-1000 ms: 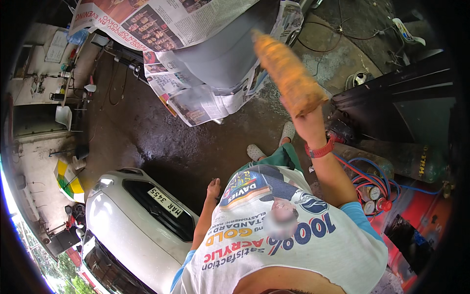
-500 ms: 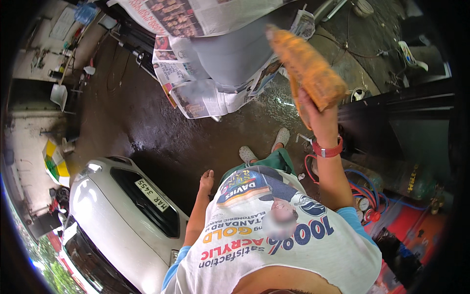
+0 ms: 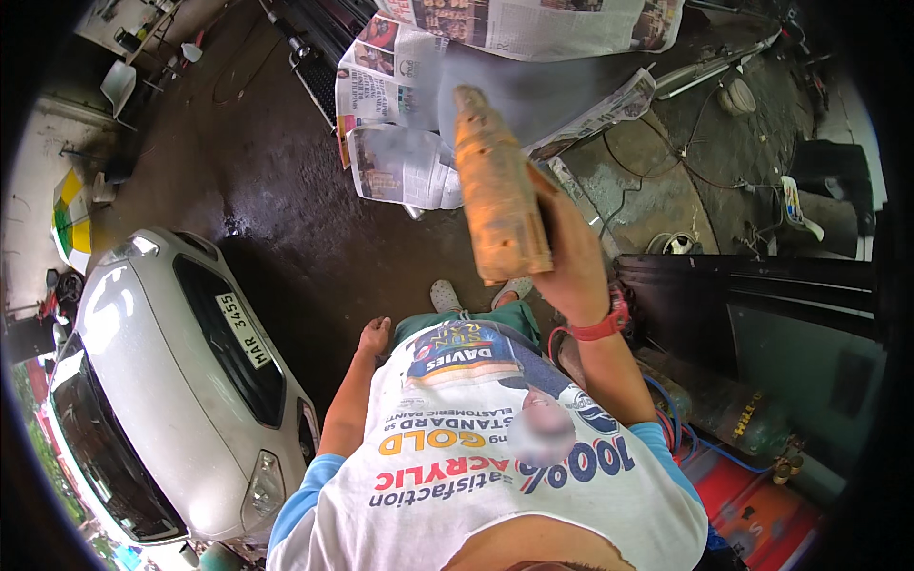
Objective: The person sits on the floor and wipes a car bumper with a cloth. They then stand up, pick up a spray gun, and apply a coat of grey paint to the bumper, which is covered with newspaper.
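My right hand (image 3: 573, 252) is closed round the handle of an orange, tapering tool (image 3: 500, 200) with worn, mottled sides. Its narrow tip points away from me, over a smooth grey panel (image 3: 581, 90). Sheets of newspaper (image 3: 400, 157) cover the surface around that panel. No contact shows between tool and panel, though the height gap is hard to judge. At my left side, my left hand (image 3: 377, 335) hangs low beside my green shorts. Its fingers point downward and are mostly hidden.
A white car (image 3: 181, 381) stands close on my left. Dark, wet-looking floor (image 3: 276, 190) lies ahead. Hoses (image 3: 657, 152) cross the ground at far right. Near my right arm are a green gas cylinder (image 3: 762, 419) and a red surface (image 3: 762, 504). Dark panels (image 3: 743, 276) stand along the right.
My right hand has swung the tool inward to the left, and its tip now points more straight ahead. The view has shifted, moving the car and the newspaper-covered piece within it.
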The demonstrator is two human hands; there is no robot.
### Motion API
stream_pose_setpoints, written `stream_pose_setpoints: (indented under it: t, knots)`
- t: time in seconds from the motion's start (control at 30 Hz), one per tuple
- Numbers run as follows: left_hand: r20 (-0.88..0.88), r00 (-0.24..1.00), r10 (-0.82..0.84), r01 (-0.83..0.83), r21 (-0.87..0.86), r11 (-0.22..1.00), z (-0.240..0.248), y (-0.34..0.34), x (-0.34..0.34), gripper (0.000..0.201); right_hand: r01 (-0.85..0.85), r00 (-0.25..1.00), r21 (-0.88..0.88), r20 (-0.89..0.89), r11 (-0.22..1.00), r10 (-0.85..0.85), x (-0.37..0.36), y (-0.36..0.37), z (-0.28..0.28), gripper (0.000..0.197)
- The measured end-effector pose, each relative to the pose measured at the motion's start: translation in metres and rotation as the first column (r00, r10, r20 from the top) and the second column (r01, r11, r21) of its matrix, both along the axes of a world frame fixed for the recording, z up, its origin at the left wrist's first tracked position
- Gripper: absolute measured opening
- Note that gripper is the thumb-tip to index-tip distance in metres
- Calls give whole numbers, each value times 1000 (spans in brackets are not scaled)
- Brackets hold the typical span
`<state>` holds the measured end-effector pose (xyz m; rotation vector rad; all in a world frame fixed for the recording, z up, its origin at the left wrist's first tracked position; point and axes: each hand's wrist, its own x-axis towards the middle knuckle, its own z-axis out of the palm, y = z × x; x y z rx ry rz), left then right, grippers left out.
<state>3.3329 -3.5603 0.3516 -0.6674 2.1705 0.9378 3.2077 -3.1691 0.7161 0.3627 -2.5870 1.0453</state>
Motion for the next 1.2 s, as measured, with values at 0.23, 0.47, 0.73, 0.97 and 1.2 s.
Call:
stream_pose_setpoints:
  t: [0.23,0.47,0.73,0.97,1.2]
  knots:
    - [-24,997,71,-70,50,996,4,11,0,58,-119,954,130,289,984,77,12,-20,-57,50]
    - [61,997,56,-56,1,998,-8,-1,19,58,48,991,30,121,998,-51,7,-18,-19,57]
    - [116,992,54,-56,21,998,-13,-2,13,59,7,995,126,95,992,-19,12,-15,-18,60]
    - [1,996,91,-91,86,992,-2,6,-3,57,-130,944,206,326,970,57,42,-19,-93,53]
    - [-24,1000,20,-19,45,999,-18,-3,4,57,49,988,64,144,997,-58,21,-22,-53,67]
